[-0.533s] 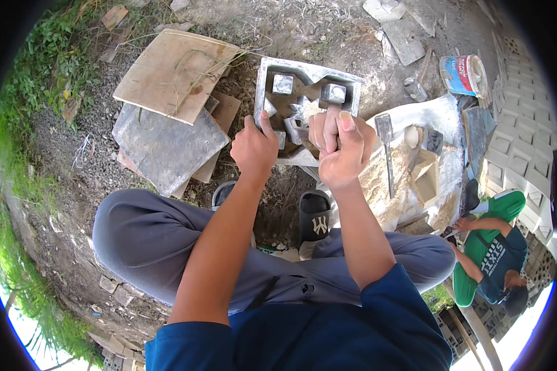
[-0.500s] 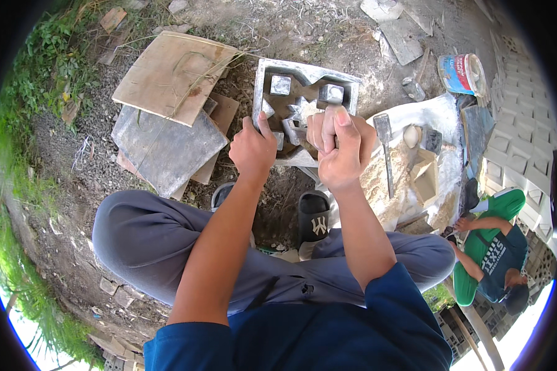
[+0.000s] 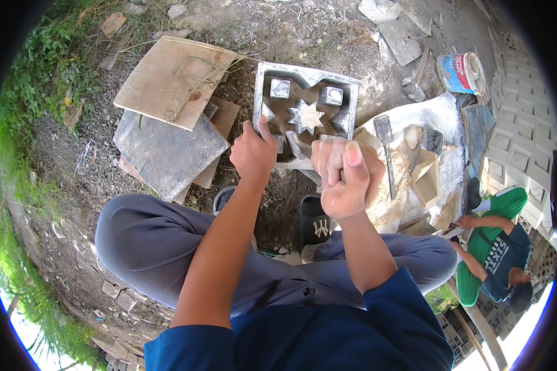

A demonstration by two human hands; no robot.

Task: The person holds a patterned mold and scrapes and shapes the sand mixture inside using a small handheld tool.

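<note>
A pale grey block mold (image 3: pixel 260 86) with a star-shaped core (image 3: pixel 306 116), square cores and angled notches lies on the ground before me. My left hand (image 3: pixel 254 150) is closed on the mold's near left edge, its thumb up against the wall. My right hand (image 3: pixel 348 176) makes a fist over the near right corner. A narrow pale grey tool (image 3: pixel 297 146) slants out of that fist into the mold's near part; its handle is hidden by my fingers. The near right core is mostly covered by my right hand.
Stacked boards and slabs (image 3: pixel 170 148) lie left of the mold. On the right, a white sheet (image 3: pixel 444 117) carries pale powder, a flat-ended metal tool (image 3: pixel 387 154) and an open box-like piece (image 3: pixel 424 176). Beyond stands a paint bucket (image 3: pixel 461 73). Another person (image 3: pixel 498 247) sits at right.
My right hand has moved toward me and slightly right, with the tool drawn back from the star core, which now shows more fully. The left hand stays on the mold.
</note>
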